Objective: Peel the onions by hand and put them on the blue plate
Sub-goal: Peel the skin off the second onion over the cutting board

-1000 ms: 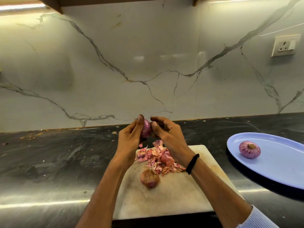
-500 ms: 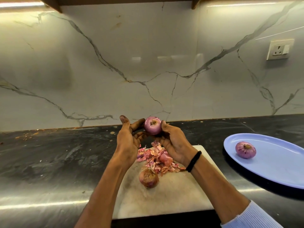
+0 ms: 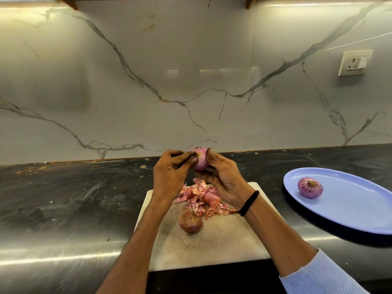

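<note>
A purple onion (image 3: 201, 159) is held up above the far end of the cutting board (image 3: 222, 240). My right hand (image 3: 222, 177) grips it from the right and below, thumb on top. My left hand (image 3: 171, 175) pinches at its top left with curled fingers. A pile of pink onion skins (image 3: 203, 200) lies on the board under my hands. An unpeeled brownish onion (image 3: 190, 222) sits on the board nearer to me. At the right, one peeled onion (image 3: 310, 187) rests on the blue plate (image 3: 350, 209).
The black counter (image 3: 74, 198) runs left and right of the board, with small skin scraps along its back edge. A marble wall (image 3: 191, 81) rises behind, with a socket (image 3: 353, 63) at the upper right.
The onion has been turned in my hands. My left hand, half a second ago spread beside it, now has its fingers curled at the onion's top.
</note>
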The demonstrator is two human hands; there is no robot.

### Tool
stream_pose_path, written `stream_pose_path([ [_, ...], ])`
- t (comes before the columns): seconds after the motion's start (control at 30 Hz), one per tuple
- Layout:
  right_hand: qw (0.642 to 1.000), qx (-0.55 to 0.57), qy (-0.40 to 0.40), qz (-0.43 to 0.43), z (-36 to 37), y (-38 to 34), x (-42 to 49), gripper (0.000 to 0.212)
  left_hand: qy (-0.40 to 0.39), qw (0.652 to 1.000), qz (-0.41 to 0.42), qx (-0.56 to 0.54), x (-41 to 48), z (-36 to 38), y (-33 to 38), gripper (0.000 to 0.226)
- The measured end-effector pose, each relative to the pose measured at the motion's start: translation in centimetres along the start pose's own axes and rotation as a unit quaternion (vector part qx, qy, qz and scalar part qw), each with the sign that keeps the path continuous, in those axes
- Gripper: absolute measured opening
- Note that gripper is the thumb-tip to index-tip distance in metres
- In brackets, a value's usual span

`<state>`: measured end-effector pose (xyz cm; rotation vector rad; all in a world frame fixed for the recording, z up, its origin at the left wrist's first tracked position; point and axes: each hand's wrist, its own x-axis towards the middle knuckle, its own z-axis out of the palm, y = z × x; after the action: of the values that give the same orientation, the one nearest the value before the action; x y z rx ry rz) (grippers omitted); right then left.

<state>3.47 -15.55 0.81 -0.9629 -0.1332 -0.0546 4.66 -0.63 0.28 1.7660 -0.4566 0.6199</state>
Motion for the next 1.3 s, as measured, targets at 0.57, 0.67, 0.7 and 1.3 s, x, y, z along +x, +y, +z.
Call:
stream_pose_path([
  [0.57, 0.983, -0.154, -0.024, -0.101, -0.7, 1.1, 0.7, 0.049, 0.079, 0.986, 0.091, 0.113, -0.3, 0.2, 0.0, 0.023],
  [0.67, 0.972, -0.199, -0.014, -0.123, -0.7, 1.2, 0.7, 0.050, 0.079, 0.984, 0.091, 0.130, -0.2, 0.2, 0.0, 0.024],
  [0.7, 0.969, -0.212, -0.014, -0.128, -0.7, 1.3, 0.6, 0.048, 0.080, 0.983, 0.091, 0.135, -0.2, 0.3, 0.0, 0.024],
  [1.3, 0.995, -0.067, -0.040, -0.065, 0.0, 1.4, 0.2, 0.035, 0.072, 0.985, -0.116, -0.101, -0.3, -0.1, 1.7, 0.015],
])
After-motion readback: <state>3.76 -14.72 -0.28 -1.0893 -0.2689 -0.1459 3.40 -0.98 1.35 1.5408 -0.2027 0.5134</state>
